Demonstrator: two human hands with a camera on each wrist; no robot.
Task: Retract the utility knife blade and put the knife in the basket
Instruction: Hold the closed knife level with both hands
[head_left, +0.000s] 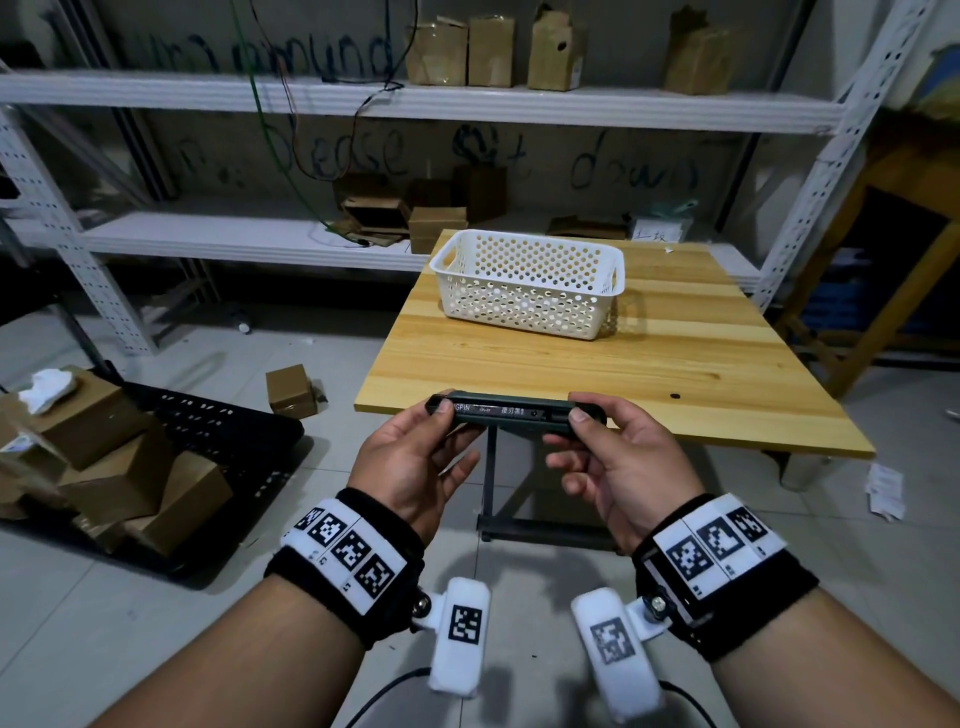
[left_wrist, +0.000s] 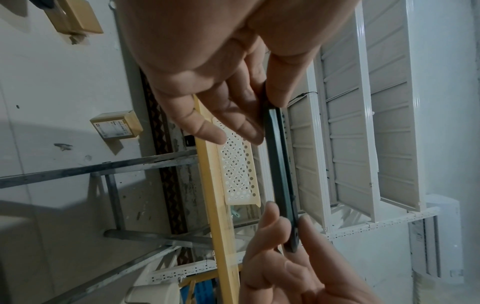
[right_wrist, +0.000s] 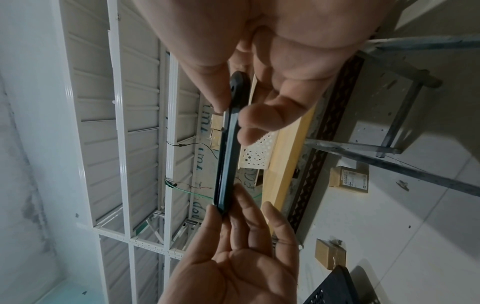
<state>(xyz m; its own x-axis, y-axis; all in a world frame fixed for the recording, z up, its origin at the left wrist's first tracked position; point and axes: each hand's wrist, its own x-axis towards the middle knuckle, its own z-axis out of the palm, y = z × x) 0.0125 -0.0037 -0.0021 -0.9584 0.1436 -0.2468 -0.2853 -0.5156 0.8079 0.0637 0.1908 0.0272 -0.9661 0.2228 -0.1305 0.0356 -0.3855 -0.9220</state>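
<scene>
A dark green utility knife (head_left: 511, 413) lies level in the air between both hands, just in front of the wooden table's near edge (head_left: 623, 431). My left hand (head_left: 449, 415) pinches its left end between thumb and fingers. My right hand (head_left: 569, 426) pinches the right end, thumb on top. No blade shows past either end. The white perforated basket (head_left: 527, 283) stands empty at the table's far left. In the left wrist view the knife (left_wrist: 279, 164) runs from the left hand (left_wrist: 265, 107) down to the right hand (left_wrist: 285, 226). In the right wrist view the knife (right_wrist: 226, 160) spans right hand (right_wrist: 233, 102) and left hand (right_wrist: 226, 209).
White metal shelving (head_left: 415, 104) with cardboard boxes stands behind the table. On the floor to the left lie a black crate (head_left: 228, 431), stacked cartons (head_left: 114, 467) and a lone small box (head_left: 291, 389). A second wooden stand (head_left: 909, 260) is at the right.
</scene>
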